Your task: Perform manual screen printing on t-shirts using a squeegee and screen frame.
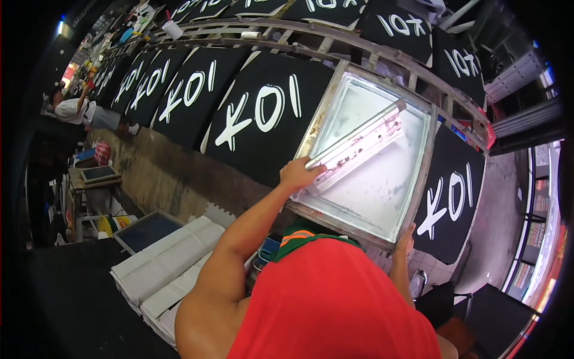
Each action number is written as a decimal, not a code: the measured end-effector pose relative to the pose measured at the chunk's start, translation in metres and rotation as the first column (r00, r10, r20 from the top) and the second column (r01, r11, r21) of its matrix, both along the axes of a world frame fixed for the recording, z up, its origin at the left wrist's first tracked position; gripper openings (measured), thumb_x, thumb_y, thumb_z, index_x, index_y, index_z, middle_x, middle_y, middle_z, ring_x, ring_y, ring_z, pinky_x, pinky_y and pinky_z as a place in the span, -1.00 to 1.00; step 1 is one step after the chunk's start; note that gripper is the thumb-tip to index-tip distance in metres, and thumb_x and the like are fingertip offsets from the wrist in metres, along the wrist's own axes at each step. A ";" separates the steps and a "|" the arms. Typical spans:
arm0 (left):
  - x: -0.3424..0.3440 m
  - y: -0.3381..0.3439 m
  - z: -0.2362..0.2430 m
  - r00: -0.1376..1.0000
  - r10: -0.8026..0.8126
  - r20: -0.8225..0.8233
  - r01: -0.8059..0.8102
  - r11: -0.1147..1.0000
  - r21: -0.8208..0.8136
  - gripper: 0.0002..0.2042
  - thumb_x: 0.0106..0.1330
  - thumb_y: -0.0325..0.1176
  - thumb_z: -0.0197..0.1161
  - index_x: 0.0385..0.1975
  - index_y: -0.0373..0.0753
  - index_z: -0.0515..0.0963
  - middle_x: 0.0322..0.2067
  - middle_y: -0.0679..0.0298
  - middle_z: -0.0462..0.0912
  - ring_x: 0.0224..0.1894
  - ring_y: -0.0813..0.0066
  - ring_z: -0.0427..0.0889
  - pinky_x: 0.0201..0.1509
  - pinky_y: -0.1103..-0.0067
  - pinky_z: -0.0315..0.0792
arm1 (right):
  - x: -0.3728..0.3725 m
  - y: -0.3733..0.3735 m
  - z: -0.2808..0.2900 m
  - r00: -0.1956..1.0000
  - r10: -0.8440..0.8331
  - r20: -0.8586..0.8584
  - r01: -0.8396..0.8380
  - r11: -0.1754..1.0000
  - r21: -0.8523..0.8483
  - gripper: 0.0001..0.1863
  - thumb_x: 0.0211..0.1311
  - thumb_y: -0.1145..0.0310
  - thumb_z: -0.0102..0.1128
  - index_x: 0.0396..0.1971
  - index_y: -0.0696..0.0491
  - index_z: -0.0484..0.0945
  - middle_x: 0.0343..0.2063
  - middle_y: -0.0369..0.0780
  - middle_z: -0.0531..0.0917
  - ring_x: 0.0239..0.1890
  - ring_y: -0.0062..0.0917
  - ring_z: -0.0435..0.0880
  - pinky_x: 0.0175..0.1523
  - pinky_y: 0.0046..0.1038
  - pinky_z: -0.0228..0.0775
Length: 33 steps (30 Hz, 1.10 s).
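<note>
A screen-printing frame (316, 130) lies over the row of black fabric panels, with a whitish, ink-smeared mesh inside it. Diagonally across the mesh rests a long squeegee (362, 133) with a metal-coloured bar and a pinkish-white, stained side. My left hand (301, 175) is closed round its near-left end. At the frame's near right corner, my right hand (405, 241) grips the edge; its fingers are partly hidden. Black panels with bold white printing flank the frame, one on the left (248, 152) and one on the right (452, 236).
More printed panels continue leftward and behind a metal rail (353, 37). A white cup (173, 30) stands on that rail near a white roll (251, 35). Stacked white bundles (164, 263) lie at my left, beside a dark screen (149, 231). Another person (75, 110) stands far left.
</note>
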State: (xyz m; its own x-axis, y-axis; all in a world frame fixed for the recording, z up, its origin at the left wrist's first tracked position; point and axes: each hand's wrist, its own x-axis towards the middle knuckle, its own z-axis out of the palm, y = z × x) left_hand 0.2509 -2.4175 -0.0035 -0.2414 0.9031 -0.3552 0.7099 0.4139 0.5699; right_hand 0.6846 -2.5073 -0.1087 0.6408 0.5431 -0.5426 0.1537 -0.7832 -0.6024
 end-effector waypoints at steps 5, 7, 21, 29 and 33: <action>0.002 0.001 0.004 1.000 -0.012 -0.008 0.012 1.000 0.017 -0.34 0.07 0.43 0.33 -0.17 -0.09 0.74 -0.30 0.12 0.79 -0.14 0.07 0.77 -0.01 0.22 0.54 | -0.002 -0.005 0.010 0.994 0.040 0.103 -0.048 0.996 0.079 -0.01 0.32 -0.50 -0.10 -0.01 0.31 0.62 -0.13 -0.01 0.68 -0.07 -0.25 0.59 0.11 -0.21 0.39; 0.001 0.004 0.003 1.000 -0.021 0.003 0.021 1.000 0.012 -0.34 0.07 0.43 0.33 -0.17 -0.09 0.74 -0.29 0.11 0.79 -0.13 0.07 0.77 -0.01 0.22 0.54 | -0.001 -0.006 -0.003 0.977 0.043 0.207 -0.077 0.984 0.159 -0.07 0.38 -0.44 -0.09 -0.14 0.33 0.64 -0.28 0.00 0.67 -0.21 -0.25 0.57 0.03 -0.20 0.41; -0.007 0.025 -0.028 0.997 -0.071 0.007 0.071 0.995 -0.076 -0.34 0.06 0.39 0.35 -0.11 -0.09 0.74 -0.21 0.07 0.79 -0.07 0.06 0.76 0.04 0.24 0.54 | 0.006 0.010 -0.017 0.904 0.248 0.349 -0.310 0.941 0.134 -0.40 0.37 -0.09 0.14 -0.08 0.25 0.65 -0.28 0.06 0.72 -0.19 0.03 0.68 0.00 -0.05 0.48; -0.021 0.082 0.012 0.848 -0.423 -0.321 0.470 0.879 0.084 -0.56 0.03 0.03 0.49 -0.14 -0.08 0.69 -0.29 0.23 0.76 -0.08 0.17 0.72 0.30 0.16 0.44 | -0.019 0.182 0.133 0.204 0.529 0.824 -0.928 0.371 -0.008 0.00 -0.12 0.28 0.59 0.40 0.13 0.31 0.46 -0.01 0.26 0.52 -0.05 0.15 0.53 0.01 -0.01; -0.009 0.161 0.019 0.645 -0.571 -0.508 0.758 0.562 0.330 -0.68 0.01 -0.29 0.45 -0.18 0.01 0.64 -0.31 0.41 0.72 -0.10 0.35 0.69 0.49 0.10 0.23 | -0.031 0.273 0.138 -0.025 0.601 0.799 -0.974 0.167 -0.156 -0.16 -0.11 0.38 0.49 0.31 0.09 0.45 0.38 -0.01 0.41 0.46 -0.05 0.30 0.49 -0.04 0.16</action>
